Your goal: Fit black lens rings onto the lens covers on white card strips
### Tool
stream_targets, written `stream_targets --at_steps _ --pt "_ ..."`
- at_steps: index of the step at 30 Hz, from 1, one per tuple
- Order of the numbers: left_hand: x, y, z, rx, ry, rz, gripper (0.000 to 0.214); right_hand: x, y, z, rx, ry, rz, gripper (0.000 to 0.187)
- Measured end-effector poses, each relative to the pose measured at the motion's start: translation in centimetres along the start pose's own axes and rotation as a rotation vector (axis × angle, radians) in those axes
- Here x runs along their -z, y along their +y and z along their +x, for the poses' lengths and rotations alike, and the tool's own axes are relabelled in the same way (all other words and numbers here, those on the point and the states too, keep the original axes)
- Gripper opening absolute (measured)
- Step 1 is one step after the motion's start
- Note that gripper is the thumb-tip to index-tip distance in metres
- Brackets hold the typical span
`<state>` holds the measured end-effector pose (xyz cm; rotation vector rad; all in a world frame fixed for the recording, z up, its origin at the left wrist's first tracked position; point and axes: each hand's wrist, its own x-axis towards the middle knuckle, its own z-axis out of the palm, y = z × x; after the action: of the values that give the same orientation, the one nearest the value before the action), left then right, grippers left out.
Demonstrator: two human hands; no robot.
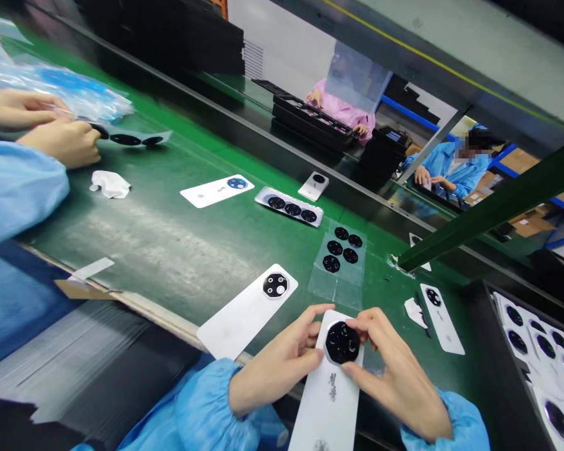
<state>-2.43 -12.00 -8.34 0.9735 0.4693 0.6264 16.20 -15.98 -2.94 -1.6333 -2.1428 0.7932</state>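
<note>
Both my hands grip a white phone back cover (326,401) at the bottom centre. My left hand (277,363) pinches its left edge beside the round black camera ring (342,342). My right hand (395,373) presses fingers and thumb onto the right side of that ring. A second white back cover (244,313) with a camera ring lies on the green belt (169,238) just left of my hands. A clear film sheet (339,263) carrying several black round lenses lies just beyond my hands.
A co-worker's hands (51,128) at far left handle a strip of black lenses beside a blue plastic bag (75,88). More covers (216,190), a lens strip (289,206) and a white cloth (109,184) lie on the belt. A black tray (536,351) of covers stands right. Other people work beyond.
</note>
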Motion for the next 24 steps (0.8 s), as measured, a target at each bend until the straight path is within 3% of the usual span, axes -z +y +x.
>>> stream_targets --at_steps 24 --pt "0.10 0.04 0.14 0.009 0.006 0.002 0.051 0.00 -0.11 0.09 -0.036 -0.020 -0.008 0.034"
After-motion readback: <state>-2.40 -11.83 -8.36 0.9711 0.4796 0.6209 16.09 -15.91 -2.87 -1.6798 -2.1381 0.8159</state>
